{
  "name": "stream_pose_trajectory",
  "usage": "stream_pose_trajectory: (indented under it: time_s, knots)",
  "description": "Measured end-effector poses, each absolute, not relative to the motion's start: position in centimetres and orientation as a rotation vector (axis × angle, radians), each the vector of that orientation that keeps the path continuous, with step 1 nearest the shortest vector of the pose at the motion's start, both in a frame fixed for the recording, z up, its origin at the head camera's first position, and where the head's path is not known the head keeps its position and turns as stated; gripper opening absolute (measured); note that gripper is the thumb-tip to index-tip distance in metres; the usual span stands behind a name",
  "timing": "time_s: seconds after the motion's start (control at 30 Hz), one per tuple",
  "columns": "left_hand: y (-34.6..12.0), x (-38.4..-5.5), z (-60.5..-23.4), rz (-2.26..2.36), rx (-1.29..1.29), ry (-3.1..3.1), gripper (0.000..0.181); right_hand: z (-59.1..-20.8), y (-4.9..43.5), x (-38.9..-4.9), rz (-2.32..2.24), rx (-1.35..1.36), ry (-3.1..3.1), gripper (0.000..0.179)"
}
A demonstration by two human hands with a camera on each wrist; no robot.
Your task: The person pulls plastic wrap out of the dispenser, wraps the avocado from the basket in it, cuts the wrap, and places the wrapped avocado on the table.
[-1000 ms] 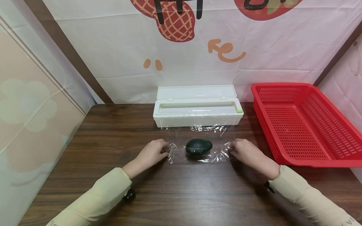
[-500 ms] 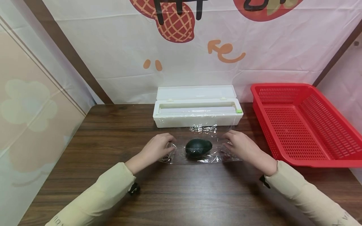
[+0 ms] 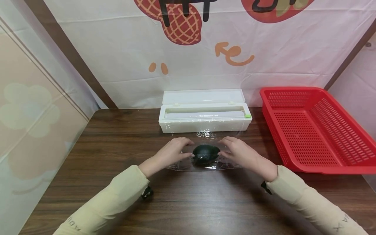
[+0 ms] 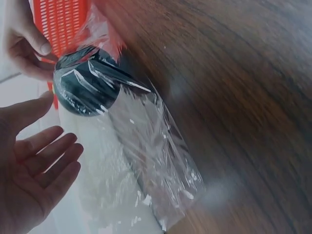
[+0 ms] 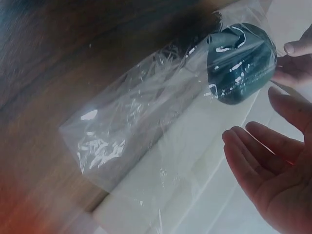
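Observation:
A dark green avocado [image 3: 206, 150] lies on the table under a sheet of clear cling film [image 4: 151, 141]. The front part of the film is folded over it, and the rest runs back to the white cling film box [image 3: 205, 126]. My left hand [image 3: 171, 151] is at the avocado's left end, thumb tip right at its side, fingers apart and loosely bent. On the opposite end, my right hand [image 3: 241, 153] mirrors it, with thumb and fingers spread beside the fruit. Both wrist views show the palms facing the wrapped avocado [image 5: 240, 63] with nothing gripped.
The box's lid [image 3: 203, 96] stands raised at the back, showing the film roll [image 3: 205, 115] inside. A red plastic basket [image 3: 277, 140] sits on the right of the wooden table [image 3: 199, 202]. A printed cloth [image 3: 123, 49] hangs behind.
Both hands have let go of the film's side edges and moved inward, from the outer corners to the avocado's two ends. The avocado and the box have stayed in place.

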State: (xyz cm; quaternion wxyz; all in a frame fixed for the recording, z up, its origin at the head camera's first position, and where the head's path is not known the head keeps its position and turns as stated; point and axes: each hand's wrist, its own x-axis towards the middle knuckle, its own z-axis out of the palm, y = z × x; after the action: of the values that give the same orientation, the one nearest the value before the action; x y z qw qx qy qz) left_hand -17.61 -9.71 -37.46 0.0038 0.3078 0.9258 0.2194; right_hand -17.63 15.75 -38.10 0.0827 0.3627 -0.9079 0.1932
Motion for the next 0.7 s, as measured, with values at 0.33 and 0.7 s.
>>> stream_pose_trajectory:
  time_s: [0.33, 0.7]
  knots:
    - [-8.4, -17.9, -38.1, 0.771, 1.009, 2.787, 0.052, -39.1, 14.7, -17.7, 0.623, 1.175, -2.729, 0.048]
    - [-7.7, -18.2, -38.7, 0.784, 1.089, 2.747, 0.057, -39.4, 14.2, -17.8, 0.615, 1.194, -2.718, 0.049]
